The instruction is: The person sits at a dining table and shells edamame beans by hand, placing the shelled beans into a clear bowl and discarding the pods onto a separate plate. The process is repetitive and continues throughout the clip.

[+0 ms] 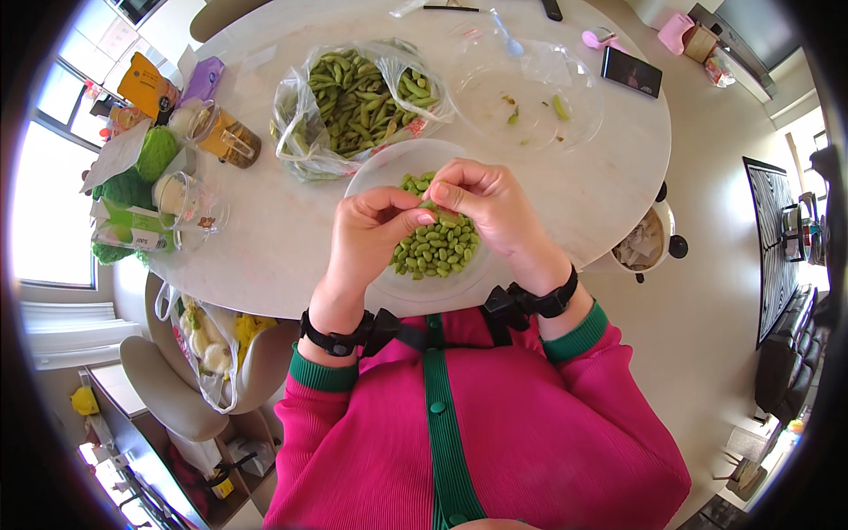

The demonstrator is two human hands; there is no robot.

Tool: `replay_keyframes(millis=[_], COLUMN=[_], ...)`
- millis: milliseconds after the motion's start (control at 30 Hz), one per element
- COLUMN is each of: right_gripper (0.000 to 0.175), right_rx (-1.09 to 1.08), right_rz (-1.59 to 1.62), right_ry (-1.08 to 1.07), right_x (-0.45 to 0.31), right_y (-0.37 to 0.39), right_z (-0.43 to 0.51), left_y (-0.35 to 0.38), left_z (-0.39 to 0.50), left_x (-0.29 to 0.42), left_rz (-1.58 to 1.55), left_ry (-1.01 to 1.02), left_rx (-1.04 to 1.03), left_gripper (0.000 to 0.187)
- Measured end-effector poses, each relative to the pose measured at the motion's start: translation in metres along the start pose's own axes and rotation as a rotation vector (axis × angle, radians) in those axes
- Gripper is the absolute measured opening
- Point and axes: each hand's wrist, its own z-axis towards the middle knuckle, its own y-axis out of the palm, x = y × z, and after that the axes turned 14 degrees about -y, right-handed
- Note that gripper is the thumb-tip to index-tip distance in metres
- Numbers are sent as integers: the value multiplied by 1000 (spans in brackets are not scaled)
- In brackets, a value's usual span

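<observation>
My left hand (371, 228) and my right hand (487, 202) meet above a translucent shallow bowl (397, 285). Pinched between the thumbs and fingers of both is a green soybean pod (445, 211), partly hidden by the fingertips. Shelled green soybeans (434, 253) are heaped in the bowl beneath. Just beyond it, an opened plastic bag (291, 142) is full of whole soybean pods (358, 99). To the right of the bag lies a clear plastic tray (483, 99) with a pod (560, 107) and a few plant scraps on it.
A smartphone (631, 71) and a blue spoon (509, 36) lie toward the far right. Along the left stand a lidded jar (228, 139), a clear glass cup (192, 202) and green yarn (158, 154). A waste bin (664, 218) is beside the table (596, 192).
</observation>
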Motion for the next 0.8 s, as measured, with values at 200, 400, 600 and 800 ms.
replay_keyframes(millis=[200,400,600,800], right_gripper=[16,18,18,8], right_rx=[-4,-84,-10,5], right_rz=[186,160,-277,-896], right_ry=[83,157,-19,-442], right_x=[1,0,-2,0], right_y=[0,4,16,20], right_z=[-2,-1,-3,2], left_y=[-8,-13,1,3], left_z=[3,6,3,-1], left_x=[-3,-2,10,19], left_rz=[-27,-174,198,640], left_ry=[-42,-157,72,246], left_rx=[-103,-226,55,306], left_gripper=[8,10,21,34])
